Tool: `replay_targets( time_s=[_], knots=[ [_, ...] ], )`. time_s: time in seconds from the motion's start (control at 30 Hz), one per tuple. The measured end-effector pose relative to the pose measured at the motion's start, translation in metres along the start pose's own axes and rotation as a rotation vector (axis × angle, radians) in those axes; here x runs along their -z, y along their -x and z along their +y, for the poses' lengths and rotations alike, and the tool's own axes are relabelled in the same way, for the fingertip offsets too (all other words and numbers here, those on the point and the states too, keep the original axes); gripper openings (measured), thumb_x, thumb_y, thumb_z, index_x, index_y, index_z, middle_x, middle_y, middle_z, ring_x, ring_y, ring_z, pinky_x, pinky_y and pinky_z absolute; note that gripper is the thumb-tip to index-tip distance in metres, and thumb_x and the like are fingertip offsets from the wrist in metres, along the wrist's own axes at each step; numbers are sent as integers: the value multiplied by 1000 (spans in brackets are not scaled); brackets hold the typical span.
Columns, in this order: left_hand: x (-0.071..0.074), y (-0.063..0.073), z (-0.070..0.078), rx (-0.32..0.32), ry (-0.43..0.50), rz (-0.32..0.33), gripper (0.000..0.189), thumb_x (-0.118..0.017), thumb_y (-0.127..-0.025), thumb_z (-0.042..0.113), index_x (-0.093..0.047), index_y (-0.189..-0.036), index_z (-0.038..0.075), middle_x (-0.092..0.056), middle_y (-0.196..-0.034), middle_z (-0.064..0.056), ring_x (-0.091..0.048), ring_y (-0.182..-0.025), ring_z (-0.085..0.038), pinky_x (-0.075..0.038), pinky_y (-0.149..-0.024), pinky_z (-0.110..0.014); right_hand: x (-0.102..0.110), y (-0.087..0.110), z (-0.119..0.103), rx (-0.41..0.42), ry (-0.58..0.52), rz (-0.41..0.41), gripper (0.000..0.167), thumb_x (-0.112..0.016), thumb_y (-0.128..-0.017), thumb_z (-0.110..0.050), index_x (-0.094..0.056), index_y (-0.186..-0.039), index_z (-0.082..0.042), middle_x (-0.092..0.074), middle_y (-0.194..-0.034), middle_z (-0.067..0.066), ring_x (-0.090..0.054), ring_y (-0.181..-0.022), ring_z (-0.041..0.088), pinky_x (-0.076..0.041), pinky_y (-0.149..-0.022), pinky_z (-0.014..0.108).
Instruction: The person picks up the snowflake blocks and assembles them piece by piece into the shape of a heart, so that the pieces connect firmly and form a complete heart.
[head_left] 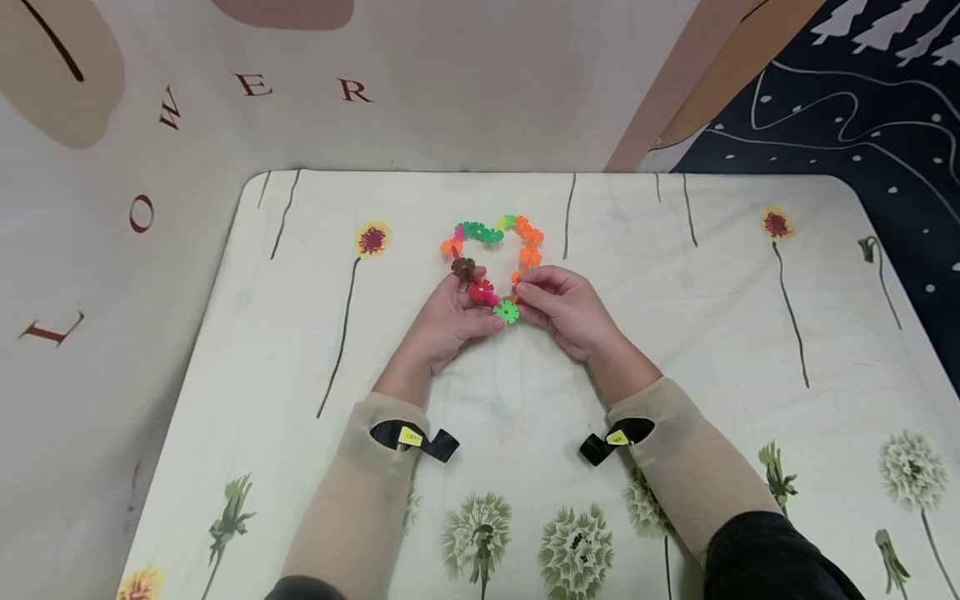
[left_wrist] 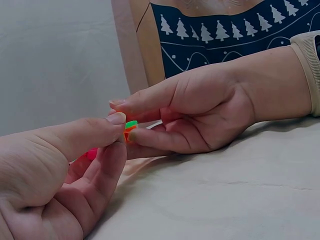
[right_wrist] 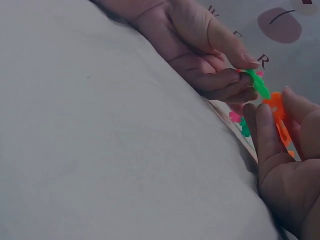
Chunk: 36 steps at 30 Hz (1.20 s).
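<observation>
A ring-like chain of small notched plastic snowflake discs lies in front of both hands. Its run of orange discs (head_left: 529, 235) forms the right side, with dark green discs (head_left: 482, 232) along the top. Down the left side come a brown disc (head_left: 463, 268) and a red disc (head_left: 481, 290). My left hand (head_left: 448, 323) pinches the bright green disc (right_wrist: 258, 84) at the near end between thumb and fingers. Facing it, my right hand (head_left: 572, 310) pinches the lowest orange disc (right_wrist: 275, 107). The green and orange discs meet edge to edge between the fingertips.
A pale cloth (head_left: 675, 333) printed with flowers and dandelions covers the table. Behind it rises a light wall hanging (head_left: 480, 100) with printed letters, and a dark one (head_left: 825, 117) with white trees is at the right. Black straps (head_left: 442, 445) sit on both wrists.
</observation>
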<state>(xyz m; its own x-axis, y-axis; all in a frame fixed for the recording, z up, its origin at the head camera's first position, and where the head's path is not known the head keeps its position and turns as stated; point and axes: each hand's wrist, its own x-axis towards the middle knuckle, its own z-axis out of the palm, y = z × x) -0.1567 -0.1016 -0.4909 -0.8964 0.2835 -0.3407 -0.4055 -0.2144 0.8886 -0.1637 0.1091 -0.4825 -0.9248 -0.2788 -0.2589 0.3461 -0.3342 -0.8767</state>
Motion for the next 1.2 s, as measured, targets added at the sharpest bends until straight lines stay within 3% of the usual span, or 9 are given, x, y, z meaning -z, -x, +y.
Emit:
replay_targets(
  time_s=[0.4,0.7,1.0,1.2],
  knots=[
    [-1,0,1,-14,-2,0,78,-76,-90,-16,-40,-155,7,-70,-119,-18,-72,-94,-24,-62,-90,-34,0,-1,1,17,10,26,25,-67,-101,10,-77,-98,-12,-71,-100,7,-73,-88,15,-63,-85,32],
    [-3,-1,0,-41,-35,35,81,-80,-87,-16,-42,-154,8,-71,-115,-19,-72,-92,-24,-63,-89,-36,1,0,2,31,37,46,18,-76,-95,7,-77,-95,-11,-70,-99,9,-72,-86,16,-64,-81,31],
    [-5,1,-2,-61,-33,91,95,-81,-86,-16,-30,-163,7,-67,-123,-21,-72,-98,-27,-63,-89,-36,-2,1,3,41,45,57,27,-70,-97,12,-77,-90,-13,-71,-95,6,-71,-82,14,-64,-76,28],
    [-5,3,-3,-89,5,82,91,-79,-85,-19,-33,-160,6,-67,-121,-22,-72,-94,-26,-63,-90,-38,-3,1,5,47,40,44,30,-68,-98,13,-77,-89,-14,-71,-94,5,-71,-82,14,-64,-75,27]
  ],
)
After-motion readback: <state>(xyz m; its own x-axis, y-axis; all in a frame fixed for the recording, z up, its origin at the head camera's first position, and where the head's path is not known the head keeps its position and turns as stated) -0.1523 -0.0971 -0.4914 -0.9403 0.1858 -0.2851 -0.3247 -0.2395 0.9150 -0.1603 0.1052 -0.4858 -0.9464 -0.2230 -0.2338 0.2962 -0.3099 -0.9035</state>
